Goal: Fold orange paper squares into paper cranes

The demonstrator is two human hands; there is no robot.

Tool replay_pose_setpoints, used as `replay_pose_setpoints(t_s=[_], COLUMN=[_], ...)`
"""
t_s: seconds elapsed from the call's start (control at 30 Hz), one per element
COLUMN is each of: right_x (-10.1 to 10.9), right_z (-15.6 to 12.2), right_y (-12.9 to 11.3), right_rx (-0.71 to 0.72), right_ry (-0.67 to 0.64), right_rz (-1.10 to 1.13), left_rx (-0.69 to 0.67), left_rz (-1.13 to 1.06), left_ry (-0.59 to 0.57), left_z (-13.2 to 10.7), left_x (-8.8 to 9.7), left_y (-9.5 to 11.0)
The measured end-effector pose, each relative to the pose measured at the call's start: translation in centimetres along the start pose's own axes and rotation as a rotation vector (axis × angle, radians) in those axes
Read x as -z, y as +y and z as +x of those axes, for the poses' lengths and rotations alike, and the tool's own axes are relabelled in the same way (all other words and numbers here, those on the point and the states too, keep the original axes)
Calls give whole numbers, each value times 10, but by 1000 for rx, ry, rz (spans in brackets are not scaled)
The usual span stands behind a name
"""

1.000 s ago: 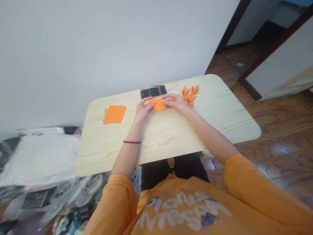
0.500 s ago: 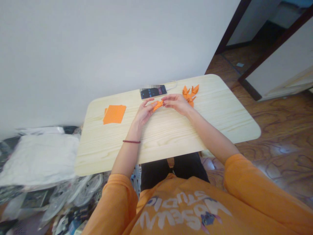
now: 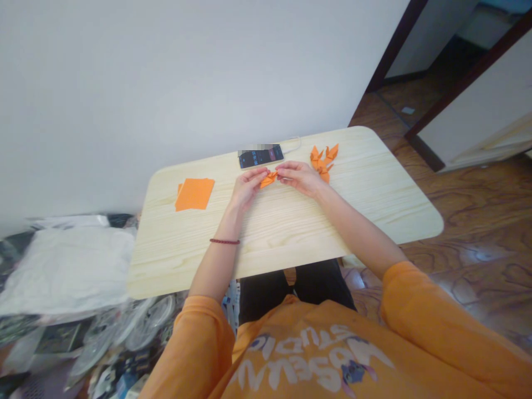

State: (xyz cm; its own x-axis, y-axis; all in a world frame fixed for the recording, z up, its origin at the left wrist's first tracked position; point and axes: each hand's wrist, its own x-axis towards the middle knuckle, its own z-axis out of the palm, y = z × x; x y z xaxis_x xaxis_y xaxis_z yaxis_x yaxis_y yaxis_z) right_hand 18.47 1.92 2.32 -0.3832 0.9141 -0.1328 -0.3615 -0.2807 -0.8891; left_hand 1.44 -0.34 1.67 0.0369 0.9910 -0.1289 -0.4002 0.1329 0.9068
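Between my hands, just above the pale wooden table point(image 3: 291, 221), is a small folded piece of orange origami paper point(image 3: 269, 178). My left hand point(image 3: 248, 185) pinches its left side, with the thumb and fingers closed on it. On the other side, my right hand point(image 3: 297, 176) grips the paper's right tip between thumb and fingers. Parts of the paper are hidden by the fingertips. Beyond my right hand lies a group of finished-looking orange folded paper figures point(image 3: 323, 162). A stack of flat orange paper squares point(image 3: 195, 194) rests to the left of my left hand.
A phone point(image 3: 261, 157) with a white cable point(image 3: 296, 145) lies at the table's back edge, against the white wall point(image 3: 208, 72). Left of the table are a white bag point(image 3: 70, 266) and clutter. Wooden floor point(image 3: 469, 221) and a doorway are on the right.
My left fingers, raised and apart before, have come down and closed onto the folded paper. The right hand has barely moved and keeps its pinch.
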Motion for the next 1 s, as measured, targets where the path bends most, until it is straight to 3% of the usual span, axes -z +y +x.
replay_pose_setpoints(t_s=[0.23,0.4,0.5,0.7,0.87,1.0], right_x=[0,5,5,4,4,1], right_z=[0,2,4,7,3,-2], right_y=[1,2,5,9,5,2], right_rx=[1,-24,26,412,755,919], right_ry=[-11,-30,26,196,218,191], right_rz=[53,21,-81,-494,-800,-950], left_rx=[5,-160,-278,-294,-125,6], left_rz=[-24,108,246,314,197,136], left_ry=[-9,12,42,64,-6,-42], left_z=[2,6,6,4,3,0], left_x=[1,6,6,4,3,2], left_y=[-3,-9,-10,-10,-9,-2])
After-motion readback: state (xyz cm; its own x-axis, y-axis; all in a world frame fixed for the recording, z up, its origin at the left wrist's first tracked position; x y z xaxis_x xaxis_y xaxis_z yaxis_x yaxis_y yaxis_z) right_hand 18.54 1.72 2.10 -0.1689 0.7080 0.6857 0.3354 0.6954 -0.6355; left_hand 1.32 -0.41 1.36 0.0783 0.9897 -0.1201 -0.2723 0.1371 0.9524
